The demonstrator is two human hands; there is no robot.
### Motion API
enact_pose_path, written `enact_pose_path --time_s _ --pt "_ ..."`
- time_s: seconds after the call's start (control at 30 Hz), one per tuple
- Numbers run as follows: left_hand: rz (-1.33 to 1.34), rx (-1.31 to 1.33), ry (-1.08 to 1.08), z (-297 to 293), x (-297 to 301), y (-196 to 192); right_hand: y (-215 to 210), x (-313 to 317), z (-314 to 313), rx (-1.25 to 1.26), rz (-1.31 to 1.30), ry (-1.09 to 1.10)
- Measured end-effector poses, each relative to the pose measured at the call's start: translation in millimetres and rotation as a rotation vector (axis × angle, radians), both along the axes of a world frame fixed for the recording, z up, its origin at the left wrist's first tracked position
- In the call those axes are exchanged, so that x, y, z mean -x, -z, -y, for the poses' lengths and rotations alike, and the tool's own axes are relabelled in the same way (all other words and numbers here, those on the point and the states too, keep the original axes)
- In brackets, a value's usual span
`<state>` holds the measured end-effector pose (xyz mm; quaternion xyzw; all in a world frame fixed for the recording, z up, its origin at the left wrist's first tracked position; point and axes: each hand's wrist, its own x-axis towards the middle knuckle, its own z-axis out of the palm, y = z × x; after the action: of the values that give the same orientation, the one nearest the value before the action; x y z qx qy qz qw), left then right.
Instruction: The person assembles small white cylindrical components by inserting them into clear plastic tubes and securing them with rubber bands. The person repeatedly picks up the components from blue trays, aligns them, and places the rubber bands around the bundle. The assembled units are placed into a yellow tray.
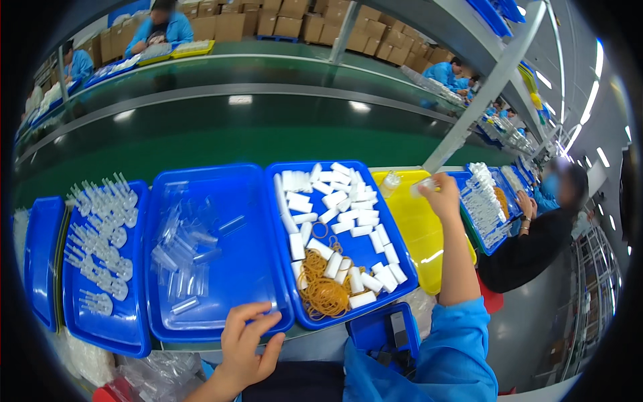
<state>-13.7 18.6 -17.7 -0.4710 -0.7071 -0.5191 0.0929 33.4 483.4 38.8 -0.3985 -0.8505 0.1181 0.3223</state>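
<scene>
My left hand (246, 348) is over the near right corner of a blue tray (248, 275), its fingers apart and holding nothing that I can see. Clear plastic tubes (191, 248) lie in a loose pile in that tray. My right hand (442, 195) is raised over the far end of a yellow tray (418, 231), pinching a small whitish, see-through piece (422, 186), blurred. Close by, a clear cylindrical part (390, 182) stands in the yellow tray. Between my hands, another blue tray (289, 295) carries white foam-like blocks (335, 197) and tan rubber bands (326, 295).
Farther left, a blue tray (137, 335) holds clear parts with thin stems (110, 228). A green conveyor belt (268, 134) runs behind the trays, and a metal post (462, 127) rises at the right. A co-worker in dark clothing (529, 248) works beside more trays there.
</scene>
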Motion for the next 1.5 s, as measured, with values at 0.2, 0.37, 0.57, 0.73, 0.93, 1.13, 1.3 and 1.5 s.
enact_pose_path --time_s 0.2,0.37,0.57,0.73,0.93,1.13,1.3,1.5 --pt "-0.068 0.095 -0.105 10 -13 -8 42 55 -27 0.185 0.094 -0.146" --pt "-0.02 0.111 -0.131 7 -11 -11 56 56 -19 0.364 0.104 -0.015" --pt "-0.045 0.097 -0.12 9 -12 -7 63 56 -14 0.501 -0.009 -0.138" --pt "-0.036 0.114 -0.119 15 -12 -4 79 68 -14 0.275 0.055 -0.035" --pt "-0.115 0.072 -0.189 31 -3 7 78 67 -13 0.271 0.165 0.123" --pt "-0.207 0.138 -0.566 89 9 -6 21 87 88 0.005 -0.455 -0.32" --pt "-0.134 0.282 -0.696 88 24 -21 8 152 207 0.1 -0.119 -1.07" --pt "-0.043 0.415 -0.598 79 31 -14 28 235 304 0.101 0.148 -1.412"
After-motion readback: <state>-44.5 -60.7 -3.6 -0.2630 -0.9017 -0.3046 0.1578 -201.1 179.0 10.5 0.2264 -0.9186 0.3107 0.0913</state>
